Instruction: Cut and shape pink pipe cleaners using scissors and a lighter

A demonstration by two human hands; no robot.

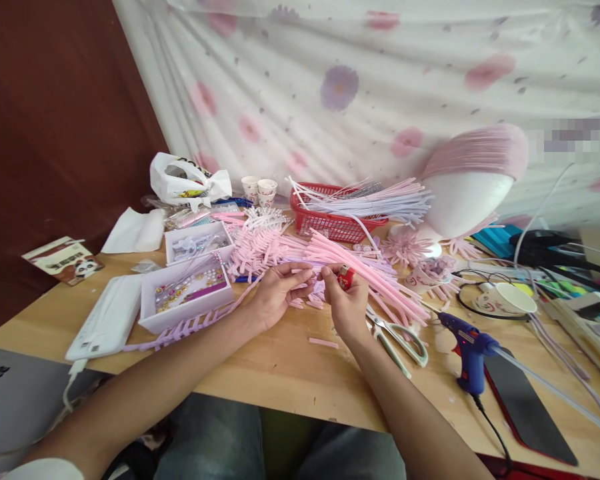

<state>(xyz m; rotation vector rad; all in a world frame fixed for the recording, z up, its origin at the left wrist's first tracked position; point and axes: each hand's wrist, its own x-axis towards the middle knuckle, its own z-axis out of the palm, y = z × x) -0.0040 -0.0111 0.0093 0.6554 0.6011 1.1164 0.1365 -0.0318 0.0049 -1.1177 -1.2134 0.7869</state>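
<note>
My left hand [283, 293] is closed in a pinch in front of a heap of short pink pieces [260, 250]; what its fingertips hold is too small to tell. Close by on the right, my right hand [347, 297] has thumb and fingers pressed together, with something red [345, 277] at the index finger. The fingertips of both hands nearly meet. Long pink fuzzy stems [380, 283] lie just behind and beside my right hand. A short pink piece [323, 343] rests on the wooden table [300, 373] below my hands.
Scissors [397, 337] lie right of my right hand, with a blue glue gun [467, 353] and black phone [527, 407] beyond. Two white boxes [185, 320] and a white power bank [105, 317] sit left. Behind stand a red basket [330, 227] and a white head form [465, 200].
</note>
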